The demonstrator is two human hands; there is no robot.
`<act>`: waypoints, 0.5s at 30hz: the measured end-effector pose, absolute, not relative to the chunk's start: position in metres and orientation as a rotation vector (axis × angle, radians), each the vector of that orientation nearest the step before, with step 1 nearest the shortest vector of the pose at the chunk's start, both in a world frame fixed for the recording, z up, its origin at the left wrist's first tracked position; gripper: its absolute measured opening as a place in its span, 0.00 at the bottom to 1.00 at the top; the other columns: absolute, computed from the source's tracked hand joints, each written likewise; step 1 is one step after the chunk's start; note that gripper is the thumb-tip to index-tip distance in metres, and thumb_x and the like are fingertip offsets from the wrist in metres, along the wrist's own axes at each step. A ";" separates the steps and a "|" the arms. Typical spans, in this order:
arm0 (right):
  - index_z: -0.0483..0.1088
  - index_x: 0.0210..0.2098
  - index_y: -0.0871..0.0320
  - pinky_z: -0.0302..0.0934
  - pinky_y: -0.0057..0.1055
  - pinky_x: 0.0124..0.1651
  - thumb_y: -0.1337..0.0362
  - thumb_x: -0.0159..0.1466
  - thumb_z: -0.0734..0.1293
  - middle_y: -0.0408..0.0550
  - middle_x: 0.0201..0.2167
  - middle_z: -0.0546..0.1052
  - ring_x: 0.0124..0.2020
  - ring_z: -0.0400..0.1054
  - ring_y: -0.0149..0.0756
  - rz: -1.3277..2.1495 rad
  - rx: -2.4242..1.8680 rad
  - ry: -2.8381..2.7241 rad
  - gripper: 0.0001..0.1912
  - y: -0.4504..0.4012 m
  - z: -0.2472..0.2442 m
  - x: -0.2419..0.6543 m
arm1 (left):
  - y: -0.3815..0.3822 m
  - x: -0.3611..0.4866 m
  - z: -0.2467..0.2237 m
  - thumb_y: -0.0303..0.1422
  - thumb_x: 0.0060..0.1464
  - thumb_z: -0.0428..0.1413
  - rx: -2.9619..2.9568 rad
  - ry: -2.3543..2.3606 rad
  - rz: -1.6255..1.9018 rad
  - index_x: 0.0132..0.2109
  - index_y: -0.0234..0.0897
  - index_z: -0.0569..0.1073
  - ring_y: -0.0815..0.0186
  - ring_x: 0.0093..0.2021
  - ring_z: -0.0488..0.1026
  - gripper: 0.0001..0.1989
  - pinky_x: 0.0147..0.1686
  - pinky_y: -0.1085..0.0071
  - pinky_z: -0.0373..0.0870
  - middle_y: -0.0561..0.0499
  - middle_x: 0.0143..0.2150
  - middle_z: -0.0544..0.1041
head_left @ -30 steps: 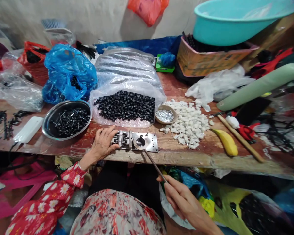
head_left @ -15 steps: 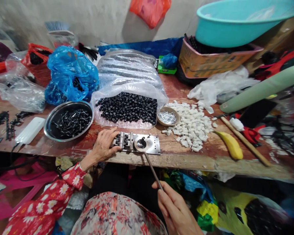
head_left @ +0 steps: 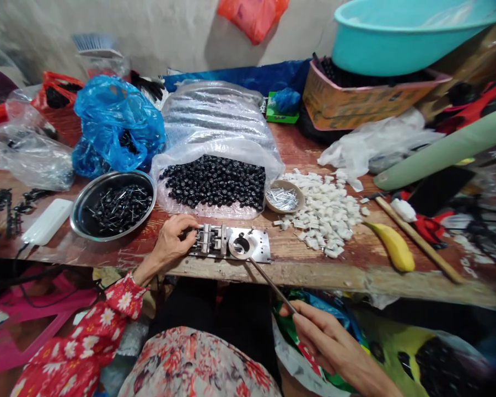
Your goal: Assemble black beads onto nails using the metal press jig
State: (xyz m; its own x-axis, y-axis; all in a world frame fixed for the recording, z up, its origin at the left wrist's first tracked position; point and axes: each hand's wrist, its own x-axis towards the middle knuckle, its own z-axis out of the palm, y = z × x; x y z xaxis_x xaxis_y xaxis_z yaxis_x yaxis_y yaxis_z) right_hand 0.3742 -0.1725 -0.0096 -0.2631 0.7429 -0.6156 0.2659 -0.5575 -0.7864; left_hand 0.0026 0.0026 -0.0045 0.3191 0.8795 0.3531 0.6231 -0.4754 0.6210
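A metal jig with a ring-shaped turning piece lies near the table's front edge. Small black parts and thin rods sit in its slotted clamp block. My left hand is at the left end of this block, fingers curled in; a dark bit shows at the fingertips, too hidden to name. From the ring a long metal lever handle slants toward me, and my right hand is closed around its near end. Behind the jig, a clear bag holds many black wheels.
A steel bowl of black wheels on pins stands left, beside a white power bank. Right of the bag are a small bowl of metal pins, a heap of white plastic pieces, a banana and a wooden-handled hammer.
My right hand has swung the lever handle to the right. My left fingers have drawn back and curled at the block's left end, uncovering more of it.
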 end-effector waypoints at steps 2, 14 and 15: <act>0.69 0.52 0.55 0.40 0.22 0.18 0.33 0.69 0.61 0.31 0.17 0.57 0.14 0.45 0.23 1.919 -1.625 -1.253 0.32 -0.168 -0.010 0.382 | 0.005 0.003 -0.002 0.30 0.60 0.56 2.182 1.308 0.947 0.42 0.39 0.79 0.59 0.49 0.77 0.07 0.53 0.59 0.72 0.47 0.46 0.82; 0.73 0.49 0.53 0.40 0.26 0.18 0.32 0.66 0.64 0.35 0.19 0.57 0.18 0.49 0.28 1.774 -1.673 -1.181 0.32 -0.185 -0.003 0.351 | 0.006 0.006 -0.004 0.29 0.58 0.55 2.189 1.332 0.927 0.39 0.38 0.79 0.60 0.47 0.78 0.07 0.52 0.59 0.73 0.48 0.45 0.83; 0.73 0.49 0.53 0.40 0.26 0.18 0.33 0.66 0.65 0.35 0.19 0.57 0.18 0.49 0.28 1.762 -1.668 -1.132 0.31 -0.189 -0.004 0.345 | 0.006 0.006 -0.005 0.29 0.58 0.56 2.195 1.338 0.931 0.39 0.39 0.79 0.60 0.48 0.78 0.07 0.53 0.59 0.73 0.48 0.46 0.83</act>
State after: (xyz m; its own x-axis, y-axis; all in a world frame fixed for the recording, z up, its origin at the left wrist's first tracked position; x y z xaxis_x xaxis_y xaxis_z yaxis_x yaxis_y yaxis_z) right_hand 0.3446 -0.1885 -0.0037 -0.1591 0.7934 -0.5876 0.2041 -0.5559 -0.8058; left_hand 0.0057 0.0058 -0.0053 0.3179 0.8886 0.3305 0.6186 -0.4586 0.6380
